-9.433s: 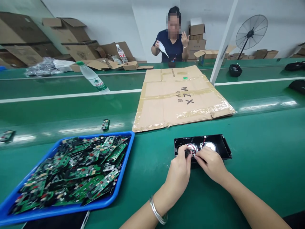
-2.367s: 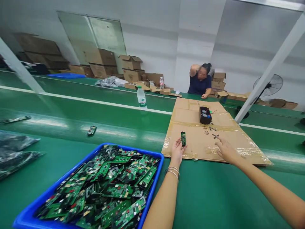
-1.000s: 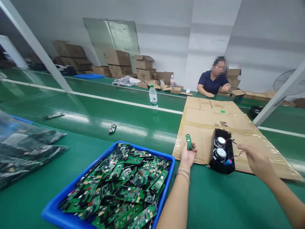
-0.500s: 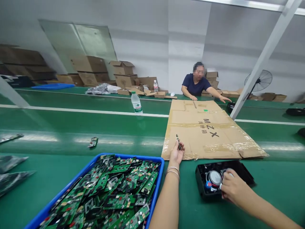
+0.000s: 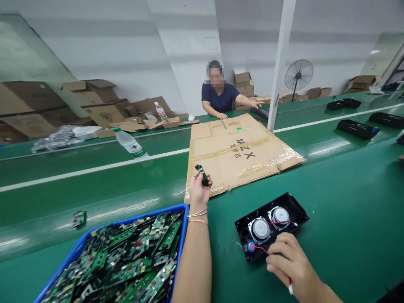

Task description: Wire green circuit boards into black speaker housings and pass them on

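Observation:
Between the fingers of my left hand [image 5: 200, 191] is a small green circuit board [image 5: 202, 175], raised over the near edge of the flattened cardboard box. My right hand [image 5: 292, 263] is closed on a red wire [image 5: 260, 248], which runs from a round blue part in the corner of a black speaker housing [image 5: 241, 225]. The wire's white plug [image 5: 290, 289] dangles below my fingers. Two round silver speakers [image 5: 260, 229] sit in the housing, with another red wire lying over them. Left of my forearm, a blue bin [image 5: 83, 239] is heaped with circuit boards [image 5: 135, 269].
Ahead lies the flattened cardboard box [image 5: 217, 153], with a co-worker [image 5: 221, 99] leaning beyond it. A water bottle [image 5: 130, 143] and a loose circuit board [image 5: 79, 219] are on the left. A white post [image 5: 280, 67] rises right of the cardboard; black housings [image 5: 358, 129] lie farther right.
The view has swung right. The speaker housing now lies turned at an angle. My right hand has moved off the speakers toward me, drawing out the red wire. My left hand still holds the circuit board.

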The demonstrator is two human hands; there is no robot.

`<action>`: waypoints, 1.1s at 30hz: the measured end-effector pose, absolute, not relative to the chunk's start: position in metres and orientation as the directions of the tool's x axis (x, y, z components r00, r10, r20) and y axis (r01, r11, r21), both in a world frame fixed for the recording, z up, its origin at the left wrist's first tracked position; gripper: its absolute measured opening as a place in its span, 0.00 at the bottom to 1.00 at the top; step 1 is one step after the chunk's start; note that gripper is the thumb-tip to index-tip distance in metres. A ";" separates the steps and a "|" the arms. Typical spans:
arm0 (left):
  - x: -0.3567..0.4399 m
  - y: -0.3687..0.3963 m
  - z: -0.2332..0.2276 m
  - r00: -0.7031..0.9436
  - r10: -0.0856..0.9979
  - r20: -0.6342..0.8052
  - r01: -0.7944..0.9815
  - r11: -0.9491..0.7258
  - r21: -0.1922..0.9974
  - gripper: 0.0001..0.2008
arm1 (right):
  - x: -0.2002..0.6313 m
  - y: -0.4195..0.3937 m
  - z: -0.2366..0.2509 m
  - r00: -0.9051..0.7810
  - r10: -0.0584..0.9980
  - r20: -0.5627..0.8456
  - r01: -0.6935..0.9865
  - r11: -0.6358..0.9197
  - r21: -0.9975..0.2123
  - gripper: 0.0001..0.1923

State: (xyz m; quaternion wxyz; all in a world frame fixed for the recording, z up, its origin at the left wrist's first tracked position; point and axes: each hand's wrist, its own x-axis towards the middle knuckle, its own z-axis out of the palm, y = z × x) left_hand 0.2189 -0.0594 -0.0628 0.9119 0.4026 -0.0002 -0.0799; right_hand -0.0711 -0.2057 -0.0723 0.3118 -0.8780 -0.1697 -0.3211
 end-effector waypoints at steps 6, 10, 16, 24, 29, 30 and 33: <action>0.133 -0.068 -0.016 0.892 -0.450 -0.040 0.262 0.442 0.858 0.18 | -0.060 -0.225 -0.036 0.930 0.019 0.367 0.342 -0.415 -0.843 0.07; 0.091 -0.065 -0.016 0.771 -0.625 -0.125 0.389 0.307 0.869 0.19 | -0.048 -0.228 -0.034 0.886 -0.054 0.461 0.324 -0.640 -0.697 0.14; 0.073 -0.065 -0.021 0.674 -0.705 -0.219 0.504 0.223 0.834 0.19 | -0.045 -0.238 -0.057 0.979 -0.184 0.086 0.042 -0.231 -0.972 0.11; 0.066 -0.062 -0.012 0.781 -0.598 -0.183 0.327 0.142 0.934 0.15 | -0.040 -0.239 -0.060 0.957 -0.244 0.156 0.038 -0.429 -0.903 0.08; 0.062 -0.054 -0.004 0.803 -0.568 -0.181 0.304 0.129 0.944 0.14 | -0.039 -0.245 -0.058 0.972 -0.231 -0.040 -0.112 -0.309 -0.945 0.10; 0.060 -0.053 -0.002 0.795 -0.579 -0.184 0.318 0.139 0.938 0.14 | -0.040 -0.246 -0.058 0.971 -0.227 -0.074 -0.127 -0.228 -0.965 0.11; 0.057 -0.055 -0.002 0.776 -0.604 -0.181 0.329 0.143 0.933 0.14 | -0.040 -0.244 -0.058 0.962 -0.270 -0.039 -0.044 -0.011 -0.999 0.12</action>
